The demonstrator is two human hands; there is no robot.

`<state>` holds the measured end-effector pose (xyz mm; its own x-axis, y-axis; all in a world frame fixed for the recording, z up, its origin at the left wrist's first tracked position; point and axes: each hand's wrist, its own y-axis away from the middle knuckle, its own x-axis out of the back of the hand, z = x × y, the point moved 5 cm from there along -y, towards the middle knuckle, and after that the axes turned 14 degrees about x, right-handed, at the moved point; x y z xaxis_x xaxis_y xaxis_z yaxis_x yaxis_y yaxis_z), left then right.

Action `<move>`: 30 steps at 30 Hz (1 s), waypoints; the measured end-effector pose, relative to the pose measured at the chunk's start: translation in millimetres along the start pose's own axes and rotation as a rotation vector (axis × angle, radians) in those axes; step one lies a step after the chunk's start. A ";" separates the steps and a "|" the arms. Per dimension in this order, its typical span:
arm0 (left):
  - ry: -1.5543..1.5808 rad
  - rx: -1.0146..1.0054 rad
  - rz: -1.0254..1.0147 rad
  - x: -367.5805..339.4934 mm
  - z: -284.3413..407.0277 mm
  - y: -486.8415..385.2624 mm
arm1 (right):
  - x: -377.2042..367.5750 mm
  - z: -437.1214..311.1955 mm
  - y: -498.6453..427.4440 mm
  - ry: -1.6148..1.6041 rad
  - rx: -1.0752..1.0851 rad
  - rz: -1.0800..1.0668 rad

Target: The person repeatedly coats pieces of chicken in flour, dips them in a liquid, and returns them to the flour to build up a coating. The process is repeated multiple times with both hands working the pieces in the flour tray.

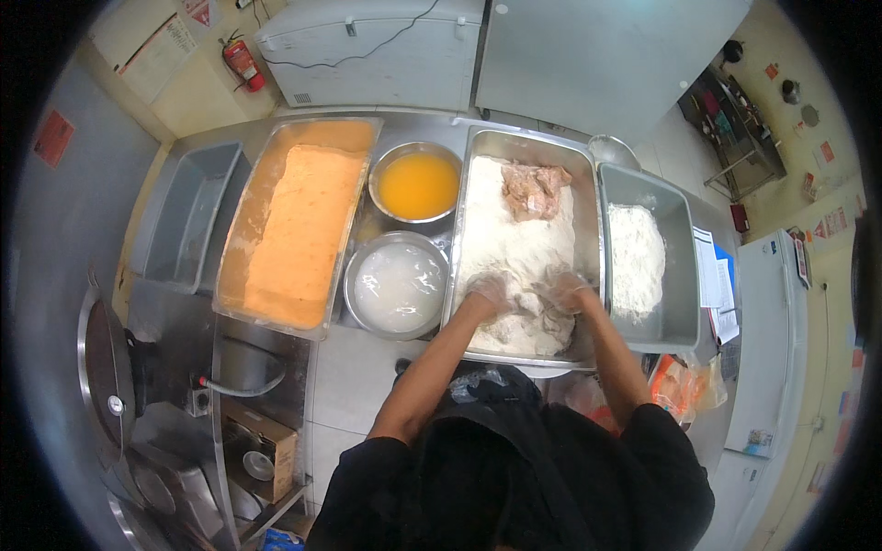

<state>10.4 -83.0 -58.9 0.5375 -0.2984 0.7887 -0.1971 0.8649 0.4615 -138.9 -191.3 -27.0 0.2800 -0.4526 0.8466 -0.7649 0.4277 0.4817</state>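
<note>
A deep stainless steel pan (587,206) stands in front of me, with a thick bed of white flour (486,227) in it. Both my hands wear clear plastic gloves and are down in the flour at the pan's near half. My left hand (490,289) touches floured pieces (529,303), perhaps meat, from the left side. From the right, my right hand (563,288) reaches the same pieces; its fingers are partly hidden. Whether either hand grips a piece I cannot tell. At the pan's far end, a heap of raw marinated meat (536,189) lies on the flour.
Left of the pan are a bowl of orange liquid (419,184), a bowl of cloudy whitish liquid (398,286) and a tub of orange powder (303,234). A grey tub (682,275) with flour stands right, beside papers (716,282) and plastic bags (679,389). A grey tub (186,213) sits far left.
</note>
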 end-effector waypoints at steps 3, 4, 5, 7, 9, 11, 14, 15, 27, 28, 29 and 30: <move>-0.004 0.018 -0.067 4.5 -1.3 1.0 | -8.6 -10.5 -0.3 -0.066 -0.049 0.162; 0.055 -0.007 -0.035 9.2 0.8 2.4 | -10.0 -11.3 0.7 -0.124 -0.033 0.091; 0.099 -0.020 -0.023 12.5 2.2 3.9 | -6.2 -8.2 3.7 -0.169 -0.039 0.049; 0.261 -0.034 -0.006 17.8 2.5 6.7 | 5.9 -1.1 14.9 -0.360 -0.012 0.054; 0.501 -0.081 0.056 24.3 0.1 8.0 | 15.2 1.2 26.1 -0.475 0.060 0.136; 0.491 -0.146 0.196 29.5 -3.3 6.7 | 21.1 3.3 35.1 -0.727 0.155 0.281; 0.517 -0.223 0.292 28.1 -7.1 2.6 | 15.2 6.8 38.5 -1.368 0.219 0.467; 0.515 -0.162 0.245 22.9 -9.7 -1.1 | 8.9 11.7 37.1 -1.399 0.105 0.479; 0.651 -0.111 0.277 23.2 -16.9 -7.9 | -23.1 44.5 17.4 -0.561 0.063 0.218; 0.630 -0.049 0.269 22.2 -18.1 -7.6 | -18.2 46.2 13.0 -0.489 0.059 0.330; 0.623 -0.015 0.289 22.7 -18.2 -5.4 | -13.7 49.2 8.5 -0.388 -0.024 0.408; 0.608 0.020 0.289 23.4 -18.0 -4.4 | -6.9 46.2 4.2 -0.286 -0.060 0.531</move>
<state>38.6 -86.5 -49.8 0.8255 0.2293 0.5157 -0.4145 0.8665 0.2782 -170.9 -222.5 -41.3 -0.3041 -0.3540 0.8845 -0.7208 0.6925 0.0293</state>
